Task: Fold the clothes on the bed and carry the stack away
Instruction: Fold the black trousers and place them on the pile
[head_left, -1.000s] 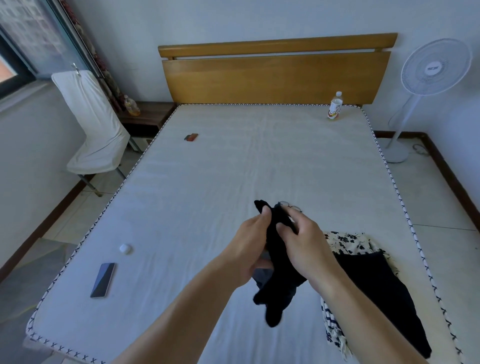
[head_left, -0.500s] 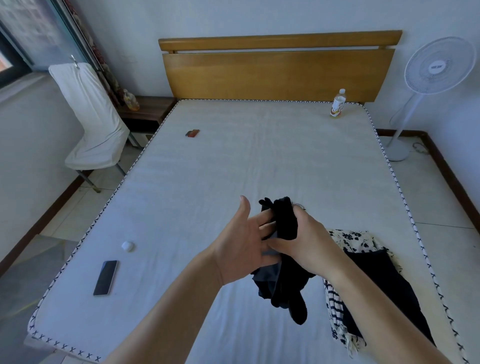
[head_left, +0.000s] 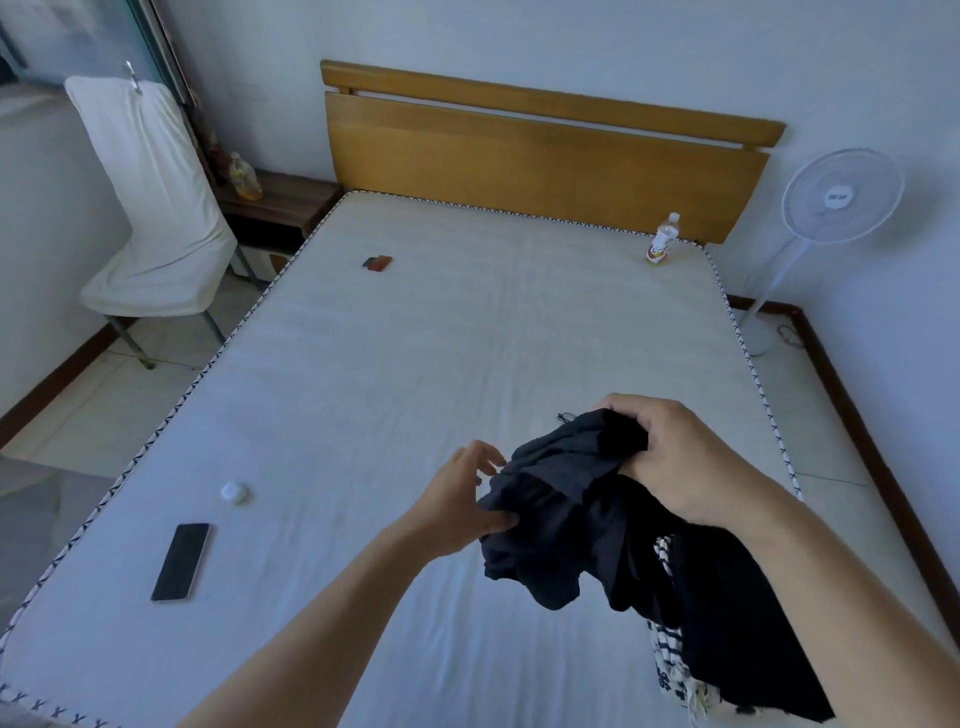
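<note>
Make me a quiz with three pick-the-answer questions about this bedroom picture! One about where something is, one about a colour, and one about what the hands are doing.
1. Where does the phone lie?
A. on the bed's near left part
B. on the chair
C. on the floor

2. What colour is the garment being held?
A. white
B. dark, nearly black
C. red

3. What is the right hand doing?
A. resting flat on the bed
B. holding the bottle
C. keeping a grip on the garment

Answers:
1 A, the phone lies screen-up on the mattress near its left edge.
2 B, the cloth looks dark navy to black.
3 C, its fingers curl round the bunched top of the garment, while the left hand pinches the garment's edge.
</note>
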